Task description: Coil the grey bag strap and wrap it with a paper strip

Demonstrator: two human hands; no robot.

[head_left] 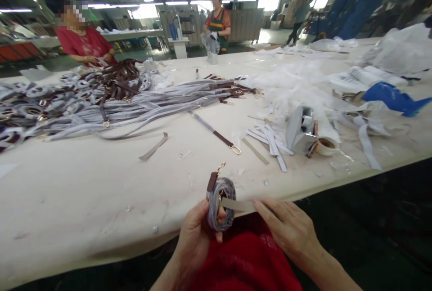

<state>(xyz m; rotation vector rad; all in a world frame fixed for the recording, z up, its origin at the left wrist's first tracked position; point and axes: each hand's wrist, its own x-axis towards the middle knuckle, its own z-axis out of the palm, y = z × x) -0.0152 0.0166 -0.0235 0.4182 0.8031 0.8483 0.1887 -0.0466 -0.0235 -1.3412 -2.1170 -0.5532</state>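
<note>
My left hand (pixel 197 232) is closed around a coiled grey strap (pixel 213 212) just over the table's front edge. The coil's dark brown end tab (pixel 212 181) points up and carries a gold clasp (pixel 221 167). Between the fingers of my right hand (pixel 286 223) is one end of a flat grey-beige strip (pixel 240 205). The strip's other end reaches into the middle of the coil. Beyond my hands, a single grey and brown strap (pixel 219 136) with a gold clasp lies stretched out on the table.
Many grey straps with brown ends (pixel 158 102) are heaped at the left. Loose white strips (pixel 270 140), a tape dispenser (pixel 300 129), blue object (pixel 394 97) and clear plastic bags (pixel 401 48) lie at the right. Two people (pixel 84 34) stand across the table (pixel 84 192).
</note>
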